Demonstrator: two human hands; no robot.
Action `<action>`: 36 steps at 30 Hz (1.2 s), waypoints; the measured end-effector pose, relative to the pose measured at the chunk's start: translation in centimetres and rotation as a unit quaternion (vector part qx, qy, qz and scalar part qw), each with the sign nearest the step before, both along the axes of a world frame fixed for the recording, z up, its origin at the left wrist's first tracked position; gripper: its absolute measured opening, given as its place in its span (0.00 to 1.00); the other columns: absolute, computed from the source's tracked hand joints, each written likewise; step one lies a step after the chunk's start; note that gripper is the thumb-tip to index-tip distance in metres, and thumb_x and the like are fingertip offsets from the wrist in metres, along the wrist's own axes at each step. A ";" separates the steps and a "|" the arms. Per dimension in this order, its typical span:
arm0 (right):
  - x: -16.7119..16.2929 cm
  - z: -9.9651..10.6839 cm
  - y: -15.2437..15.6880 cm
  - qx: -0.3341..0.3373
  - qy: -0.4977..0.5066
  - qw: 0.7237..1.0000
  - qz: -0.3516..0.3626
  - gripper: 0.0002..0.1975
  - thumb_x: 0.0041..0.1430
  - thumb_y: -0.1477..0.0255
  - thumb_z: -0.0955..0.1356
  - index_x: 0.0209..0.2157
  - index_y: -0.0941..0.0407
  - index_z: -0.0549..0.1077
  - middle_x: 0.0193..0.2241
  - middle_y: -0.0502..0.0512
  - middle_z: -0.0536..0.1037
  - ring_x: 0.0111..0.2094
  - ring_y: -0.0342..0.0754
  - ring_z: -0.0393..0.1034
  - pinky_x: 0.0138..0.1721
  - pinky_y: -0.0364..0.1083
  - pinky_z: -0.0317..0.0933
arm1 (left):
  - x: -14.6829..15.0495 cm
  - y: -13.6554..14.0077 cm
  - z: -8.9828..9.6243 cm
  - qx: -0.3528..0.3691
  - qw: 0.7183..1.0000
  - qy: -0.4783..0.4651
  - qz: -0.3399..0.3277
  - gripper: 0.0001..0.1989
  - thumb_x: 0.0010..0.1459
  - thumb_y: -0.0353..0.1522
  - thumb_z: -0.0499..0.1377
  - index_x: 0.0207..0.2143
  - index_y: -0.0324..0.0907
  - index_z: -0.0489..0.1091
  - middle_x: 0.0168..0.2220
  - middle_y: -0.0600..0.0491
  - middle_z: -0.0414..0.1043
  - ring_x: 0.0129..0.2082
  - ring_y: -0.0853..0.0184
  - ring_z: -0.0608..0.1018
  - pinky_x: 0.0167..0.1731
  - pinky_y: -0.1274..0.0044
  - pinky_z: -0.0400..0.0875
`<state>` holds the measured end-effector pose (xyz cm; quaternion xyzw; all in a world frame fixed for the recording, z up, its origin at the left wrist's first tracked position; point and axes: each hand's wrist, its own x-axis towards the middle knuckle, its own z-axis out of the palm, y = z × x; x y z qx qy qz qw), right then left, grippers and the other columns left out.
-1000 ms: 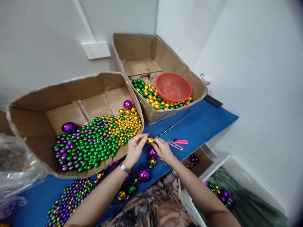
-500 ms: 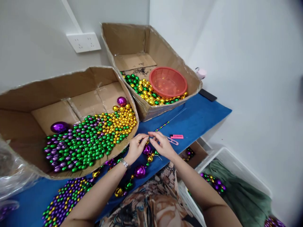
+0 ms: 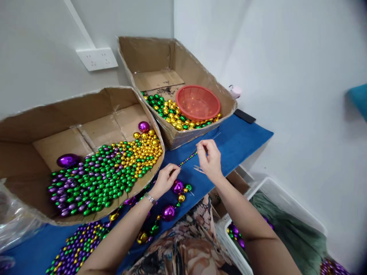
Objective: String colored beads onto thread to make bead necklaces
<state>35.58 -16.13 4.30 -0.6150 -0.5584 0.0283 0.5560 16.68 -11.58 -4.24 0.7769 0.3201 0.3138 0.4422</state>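
Blue worktop (image 3: 243,140) is underlying the bead strand (image 3: 188,159), running toward two o'clock from my pinching left fingers (image 3: 172,167); right fingers (image 3: 202,153) are meeting near its far end.

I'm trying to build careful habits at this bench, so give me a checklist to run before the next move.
1. Left hand at the near end of the small-bead strand: ok.
2. Right hand gripping anything: cannot tell; the contact is too small to see.
3. Scissors well clear of the right hand: not ok; they lie close by, partly hidden.
4. Red basket inside the far box: ok.
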 end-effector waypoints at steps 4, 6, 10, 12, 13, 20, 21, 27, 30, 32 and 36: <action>3.4 -0.9 0.8 0.008 0.117 0.992 -0.047 0.08 0.63 0.65 0.63 0.35 0.56 0.69 0.29 0.49 0.70 0.28 0.42 0.65 0.31 0.43 0.60 | -0.2 0.3 0.5 0.006 1.000 0.012 -0.023 0.10 0.64 0.36 0.52 0.33 0.41 0.69 0.31 0.54 0.69 0.31 0.68 0.72 0.34 0.77 0.66; 4.7 -1.9 1.1 0.010 0.192 0.979 -0.070 0.10 0.61 0.64 0.64 0.33 0.56 0.69 0.27 0.47 0.69 0.26 0.40 0.64 0.29 0.41 0.59 | -0.1 0.4 1.2 0.014 0.999 0.014 -0.041 0.09 0.63 0.35 0.51 0.34 0.42 0.68 0.33 0.53 0.69 0.33 0.68 0.72 0.37 0.77 0.66; 6.1 -3.2 1.8 0.002 0.311 0.940 -0.141 0.11 0.54 0.62 0.66 0.29 0.56 0.68 0.22 0.44 0.67 0.22 0.39 0.62 0.23 0.39 0.56 | 0.6 0.4 3.0 0.017 0.995 0.044 -0.091 0.09 0.63 0.35 0.51 0.33 0.42 0.67 0.33 0.54 0.70 0.33 0.68 0.71 0.37 0.76 0.65; 7.0 -3.3 2.2 0.007 0.331 0.928 -0.169 0.10 0.54 0.63 0.65 0.30 0.56 0.68 0.21 0.43 0.67 0.22 0.38 0.62 0.22 0.38 0.56 | 0.8 0.4 3.6 -0.031 0.991 0.064 -0.113 0.10 0.63 0.37 0.51 0.32 0.42 0.66 0.29 0.55 0.68 0.29 0.69 0.70 0.33 0.77 0.64; 7.7 -3.2 2.5 0.009 0.333 0.924 -0.189 0.10 0.54 0.63 0.64 0.31 0.56 0.68 0.21 0.43 0.66 0.22 0.38 0.63 0.22 0.37 0.56 | 0.8 0.4 3.8 -0.062 0.988 0.069 -0.123 0.11 0.63 0.37 0.51 0.31 0.42 0.66 0.27 0.56 0.67 0.26 0.70 0.69 0.30 0.78 0.64; 15.8 -4.3 2.5 -0.038 0.308 0.891 -0.332 0.08 0.59 0.65 0.60 0.34 0.55 0.65 0.21 0.41 0.64 0.21 0.37 0.64 0.20 0.35 0.56 | -0.7 0.7 3.6 -0.211 0.974 0.015 -0.087 0.13 0.60 0.40 0.55 0.28 0.40 0.67 0.26 0.56 0.67 0.26 0.70 0.68 0.27 0.79 0.61; 16.8 -5.0 2.2 -0.060 0.301 0.886 -0.347 0.08 0.60 0.65 0.60 0.33 0.55 0.65 0.21 0.41 0.64 0.20 0.37 0.63 0.19 0.35 0.56 | -0.9 0.7 3.7 -0.226 0.971 -0.009 -0.082 0.12 0.60 0.40 0.56 0.30 0.40 0.68 0.28 0.54 0.69 0.29 0.69 0.69 0.30 0.78 0.63; 19.2 -10.0 0.1 -0.285 0.226 0.867 -0.342 0.12 0.66 0.65 0.63 0.36 0.60 0.70 0.25 0.46 0.70 0.21 0.37 0.65 0.22 0.39 0.62 | -1.3 1.0 4.9 -0.275 0.953 -0.108 -0.065 0.10 0.59 0.38 0.59 0.30 0.40 0.70 0.31 0.52 0.72 0.34 0.67 0.72 0.37 0.76 0.65; 19.5 -10.8 -0.4 -0.391 0.140 0.854 -0.313 0.13 0.65 0.64 0.65 0.39 0.61 0.71 0.30 0.50 0.74 0.27 0.40 0.70 0.30 0.43 0.67 | -1.2 1.1 5.7 -0.253 0.959 -0.107 -0.064 0.11 0.60 0.39 0.58 0.30 0.41 0.69 0.28 0.54 0.70 0.32 0.68 0.72 0.36 0.76 0.65; 19.4 -10.6 -0.3 -0.439 0.064 0.844 -0.301 0.13 0.66 0.64 0.63 0.41 0.60 0.72 0.35 0.55 0.76 0.33 0.44 0.73 0.34 0.46 0.68 | -1.2 1.1 6.2 -0.229 0.967 -0.094 -0.055 0.11 0.61 0.39 0.58 0.30 0.41 0.69 0.28 0.54 0.70 0.31 0.68 0.72 0.36 0.76 0.66; 17.6 -10.1 1.3 -0.482 -0.103 0.840 -0.225 0.14 0.67 0.67 0.59 0.48 0.55 0.71 0.46 0.63 0.74 0.46 0.52 0.72 0.43 0.48 0.64 | -1.3 1.0 6.9 -0.171 0.984 -0.044 -0.015 0.11 0.61 0.40 0.57 0.32 0.42 0.69 0.28 0.55 0.72 0.31 0.69 0.73 0.35 0.77 0.65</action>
